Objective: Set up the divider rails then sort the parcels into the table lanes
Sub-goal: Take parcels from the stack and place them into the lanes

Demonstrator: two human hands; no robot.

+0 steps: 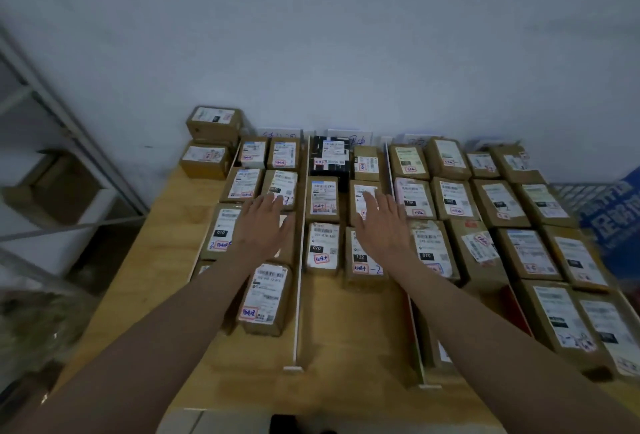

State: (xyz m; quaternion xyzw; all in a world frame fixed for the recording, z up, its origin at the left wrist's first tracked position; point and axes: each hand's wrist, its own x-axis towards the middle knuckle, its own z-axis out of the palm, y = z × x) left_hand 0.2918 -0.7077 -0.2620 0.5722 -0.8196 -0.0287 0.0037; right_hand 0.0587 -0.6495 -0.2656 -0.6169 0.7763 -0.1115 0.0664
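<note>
The brown cardboard parcels with white shipping labels (323, 248) lay in rows across the pale wooden table (173, 212), sorted into lanes by thin white upright divider rails (300, 260). One rail ran between the two hands, from the near table edge toward the wall; a second white rail (414, 322) passed under the right forearm, and a third (231, 165) edged the lane beyond the left hand. The left hand (261, 225) was spread flat, palm down, fingers extended, over the parcels of the left lane and gripped nothing. The right hand (381, 225) was likewise open and flat, palm down, over the labelled parcels of the middle lane, holding nothing; whether either palm touched the boxes could not be told. Beyond the right hand sat a black box with white labels (329, 156). Left of the left hand, outside the lanes, two cardboard boxes (211, 141) were stacked at the table's far corner. Right of the right arm, more parcels filled the lanes closely.
</note>
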